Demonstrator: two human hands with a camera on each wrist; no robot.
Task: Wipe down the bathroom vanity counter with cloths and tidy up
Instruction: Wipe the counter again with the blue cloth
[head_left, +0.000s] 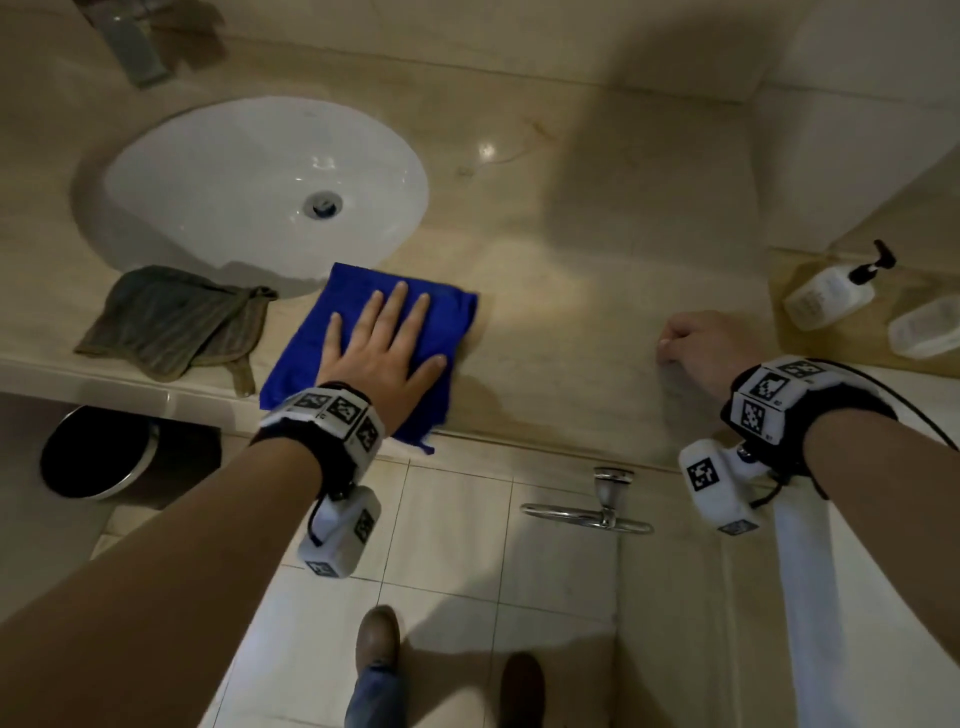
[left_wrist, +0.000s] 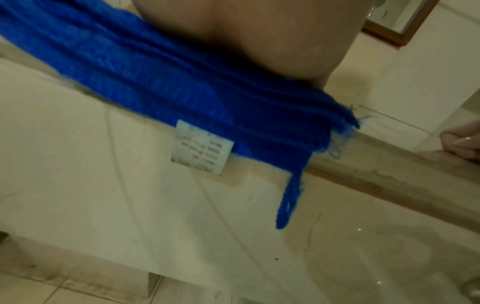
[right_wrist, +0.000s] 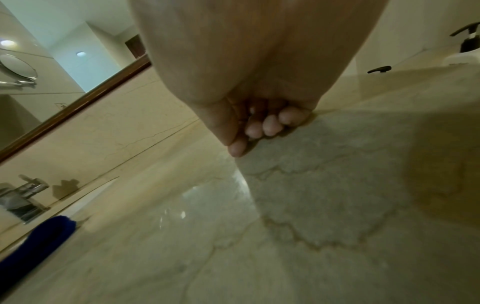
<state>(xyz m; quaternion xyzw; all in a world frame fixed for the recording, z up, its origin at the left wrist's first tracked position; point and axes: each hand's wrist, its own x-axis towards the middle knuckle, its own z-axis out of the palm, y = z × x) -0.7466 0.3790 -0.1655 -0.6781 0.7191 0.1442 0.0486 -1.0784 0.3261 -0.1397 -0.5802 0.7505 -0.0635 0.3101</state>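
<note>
A blue cloth (head_left: 311, 358) lies folded on the beige marble counter (head_left: 571, 322) just in front of the white sink (head_left: 260, 182). My left hand (head_left: 384, 343) presses flat on it with fingers spread and straight. In the left wrist view the blue cloth (left_wrist: 182, 92) overhangs the counter's front edge, with a white label and a loop hanging down. My right hand (head_left: 696, 343) rests on the bare counter further right, fingers curled into a fist and holding nothing; the right wrist view shows its curled fingertips (right_wrist: 270, 125) against the marble. A grey-green striped cloth (head_left: 176, 322) lies left of the blue one.
A wooden tray (head_left: 841, 358) at the right end holds a pump bottle (head_left: 831, 291) and a white container (head_left: 924, 327). The faucet (head_left: 135, 41) stands at the back left. Below the counter are a black bin (head_left: 98, 452), a chrome towel bar (head_left: 592, 509) and tiled floor.
</note>
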